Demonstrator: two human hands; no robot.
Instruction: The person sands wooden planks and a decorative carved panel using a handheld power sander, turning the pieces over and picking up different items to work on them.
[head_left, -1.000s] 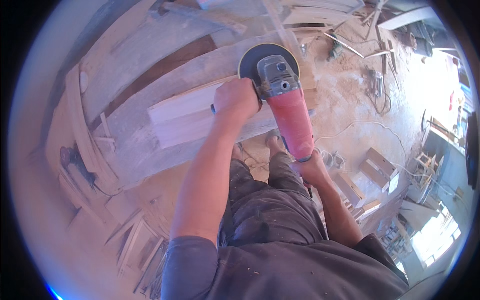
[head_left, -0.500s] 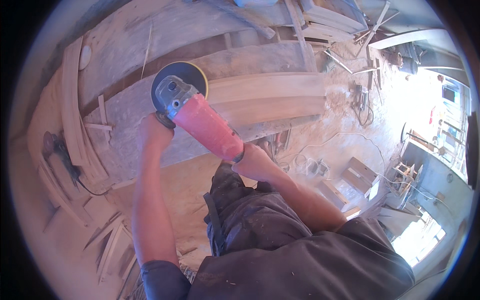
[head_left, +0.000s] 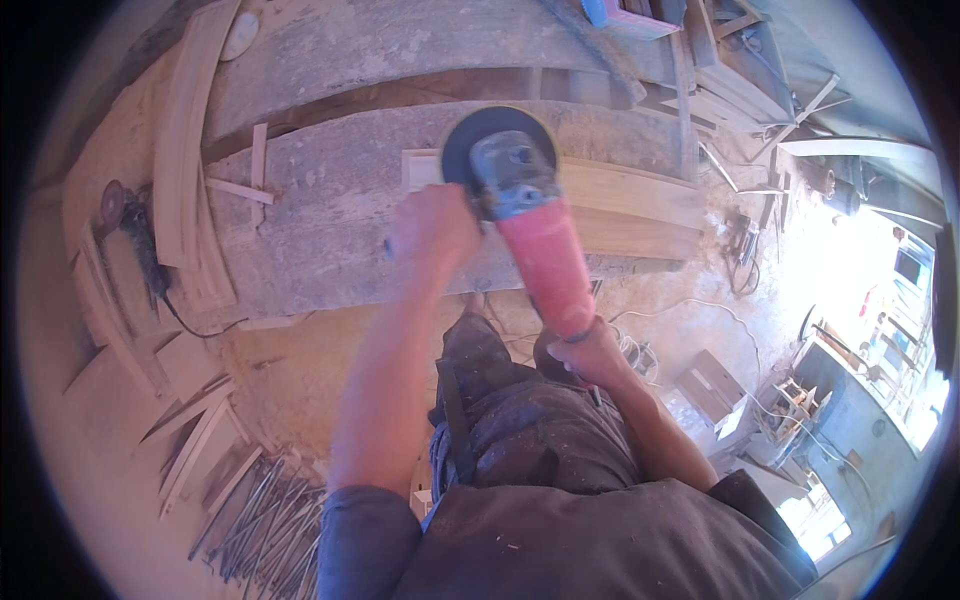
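Both my hands hold a red angle sander (head_left: 545,260) with a grey head and a dark round disc with a yellowish rim. My left hand (head_left: 435,230), slightly blurred, is closed at the side of its head, on the side handle, which is mostly hidden. My right hand (head_left: 590,355) wraps around the rear end of the red body. Beneath the disc, light wooden boards (head_left: 630,210) lie side by side on a worn, dusty workbench (head_left: 320,220). The disc covers part of the boards, so I cannot tell whether it touches them.
A second grinder (head_left: 140,240) with a cord lies at the left beside long planks (head_left: 190,150). Wood strips (head_left: 240,190) rest on the bench. Thin sticks (head_left: 265,520) are heaped at lower left. A pale cable (head_left: 700,303) runs across the floor at right, near a wooden box (head_left: 712,385).
The sander and both hands have moved right along the boards relative to the bench. Its body now stands more upright in view. The whole view has shifted as well.
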